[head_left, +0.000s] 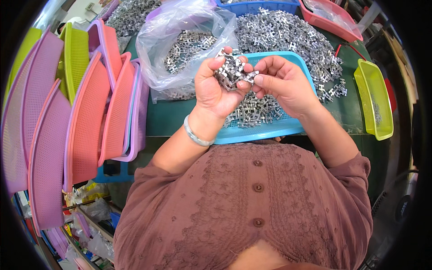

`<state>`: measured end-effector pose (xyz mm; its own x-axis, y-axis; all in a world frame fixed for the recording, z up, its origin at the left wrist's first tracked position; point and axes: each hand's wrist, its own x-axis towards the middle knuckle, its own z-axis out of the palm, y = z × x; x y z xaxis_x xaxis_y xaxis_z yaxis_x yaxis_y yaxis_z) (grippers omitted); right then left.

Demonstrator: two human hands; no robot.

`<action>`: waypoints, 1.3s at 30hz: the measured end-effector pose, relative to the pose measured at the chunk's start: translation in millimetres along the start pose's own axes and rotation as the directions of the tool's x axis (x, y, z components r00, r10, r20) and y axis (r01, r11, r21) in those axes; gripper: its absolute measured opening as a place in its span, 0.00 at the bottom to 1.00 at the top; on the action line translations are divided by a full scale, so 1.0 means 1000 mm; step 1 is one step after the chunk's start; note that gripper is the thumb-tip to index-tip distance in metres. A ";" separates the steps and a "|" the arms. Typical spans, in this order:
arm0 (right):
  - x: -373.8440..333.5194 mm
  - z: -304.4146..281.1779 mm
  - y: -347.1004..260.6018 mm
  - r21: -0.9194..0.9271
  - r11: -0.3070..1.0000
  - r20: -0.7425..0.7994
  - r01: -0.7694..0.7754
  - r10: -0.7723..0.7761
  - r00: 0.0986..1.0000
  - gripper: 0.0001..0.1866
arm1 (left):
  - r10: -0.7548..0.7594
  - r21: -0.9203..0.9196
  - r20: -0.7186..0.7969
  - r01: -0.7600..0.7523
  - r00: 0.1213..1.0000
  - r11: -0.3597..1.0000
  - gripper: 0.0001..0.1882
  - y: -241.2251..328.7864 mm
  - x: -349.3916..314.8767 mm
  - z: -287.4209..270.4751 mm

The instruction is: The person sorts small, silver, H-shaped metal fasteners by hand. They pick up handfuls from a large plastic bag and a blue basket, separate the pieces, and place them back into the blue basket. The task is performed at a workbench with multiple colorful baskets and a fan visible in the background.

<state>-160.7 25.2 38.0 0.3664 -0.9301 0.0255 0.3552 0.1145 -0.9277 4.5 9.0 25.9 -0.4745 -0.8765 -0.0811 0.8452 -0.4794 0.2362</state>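
A clump of small silvery H-shaped metal parts (231,71) rests in my left hand (210,92), whose fingers curl up around it. My right hand (285,84) pinches one small metal part (253,76) at the right side of that clump, thumb against fingertips. Both hands are above a light blue perforated basket (258,134), and more of the same parts (254,111) lie inside it. Just left of the basket, a clear plastic bag (155,63) stands with its mouth spread, metal parts (180,56) showing inside.
A large heap of metal parts (288,33) covers the back of the green table (157,119). Stacked purple, coral and green baskets (85,121) crowd the left. A yellow-green basket (383,130) sits at the right edge; pink (355,33) and dark blue (270,6) baskets stand behind.
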 end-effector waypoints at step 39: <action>-0.010 -0.016 0.001 -0.747 0.474 0.262 0.466 -0.434 0.862 0.07 | -0.079 -0.004 0.086 0.080 0.993 0.997 0.15 -0.005 0.000 -0.014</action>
<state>-177.9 29.1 30.9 0.3870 -0.7597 0.5226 -0.3032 -0.6401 -0.7060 4.0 10.4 11.4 -0.5591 -0.8289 -0.0162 0.8058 -0.5479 0.2248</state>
